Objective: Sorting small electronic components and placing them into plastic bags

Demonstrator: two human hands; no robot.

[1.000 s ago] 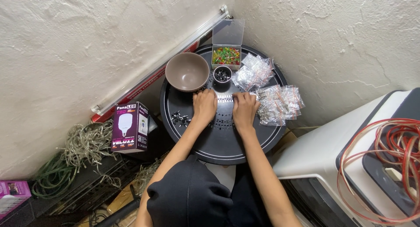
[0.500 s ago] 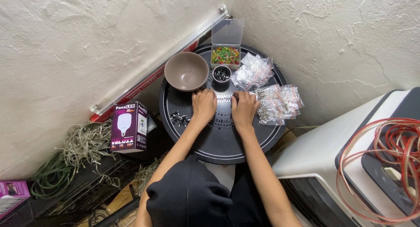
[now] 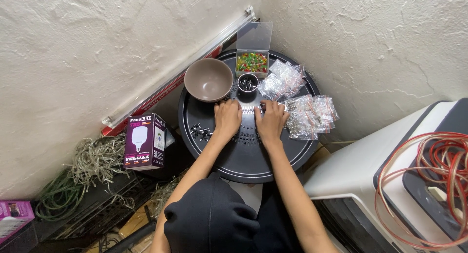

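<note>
- Round black plastic worktop (image 3: 243,160) wedged in a corner of rough white plaster walls.
- Left hand (image 3: 227,117) and right hand (image 3: 271,120) lie side by side, palms down, at the worktop's centre; fingers curled toward 12 o'clock. What the fingertips pinch is too small to tell; grip state unclear.
- Small black round cup (image 3: 247,82) of dark bits sits just beyond the fingertips at 12 o'clock.
- Empty brown ceramic bowl (image 3: 208,79) at 11 o'clock.
- Clear plastic box of red, green and yellow beads (image 3: 251,62), lid up, at 12 o'clock rim.
- Clear plastic packets (image 3: 309,115) heaped at 2 o'clock, beside the right hand.
- Cluster of small black parts (image 3: 201,131) at 9 o'clock, near the left wrist.
- Purple lamp carton (image 3: 144,141) off the worktop, at 9 o'clock.
</note>
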